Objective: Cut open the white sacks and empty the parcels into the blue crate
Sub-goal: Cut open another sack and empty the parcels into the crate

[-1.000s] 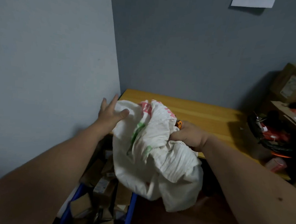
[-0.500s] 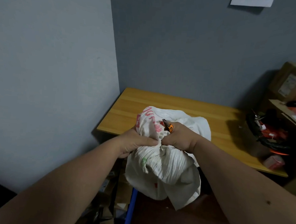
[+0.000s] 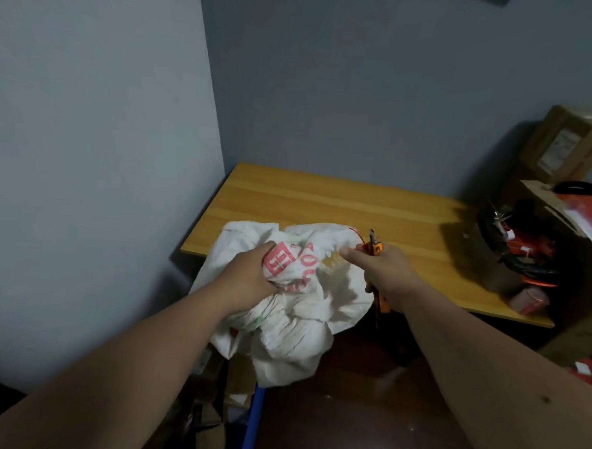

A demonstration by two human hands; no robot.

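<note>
The white sack (image 3: 294,303) looks emptied by now, so it's basically being bunched up to be set aside. Best done by gathering the loose fabric into one wad and keeping the cutter (image 3: 376,263) pointed away from the other hand.

The sack is draped over the worktop (image 3: 323,201) edge, its tail hanging at 6 o'clock over the blue crate (image 3: 251,424), where parcels (image 3: 208,422) can be made out.

The left hand (image 3: 250,277) has its fingers (image 3: 269,248) clenched into the fabric. The right hand (image 3: 381,270), at 3 o'clock of the sack, is closed round the orange cutter, thumb touching cloth.
</note>
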